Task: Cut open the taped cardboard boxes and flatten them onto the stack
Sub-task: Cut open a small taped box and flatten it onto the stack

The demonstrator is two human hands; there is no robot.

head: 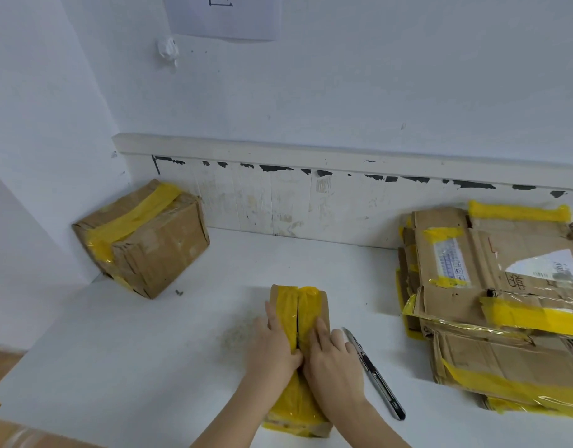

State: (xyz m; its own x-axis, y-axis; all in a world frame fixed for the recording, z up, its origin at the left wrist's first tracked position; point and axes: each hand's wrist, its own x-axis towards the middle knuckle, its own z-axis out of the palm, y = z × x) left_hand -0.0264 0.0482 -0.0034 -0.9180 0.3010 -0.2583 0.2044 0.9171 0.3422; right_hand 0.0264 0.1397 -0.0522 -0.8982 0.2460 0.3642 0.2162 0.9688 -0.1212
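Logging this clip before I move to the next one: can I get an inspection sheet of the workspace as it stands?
Surface: white table, faint dusty smudge left of the hands.
Job's things: small box with yellow tape slit along its top seam; larger taped box uncut in the far left corner; stack of flattened boxes on the right; utility knife lying beside the small box.
Clutter: small dark speck near the larger box.
Hands: left hand and right hand rest on the small box, fingers at the slit.
Cables: nothing seen.
Surroundings: white wall with a paper sheet, scuffed backboard.
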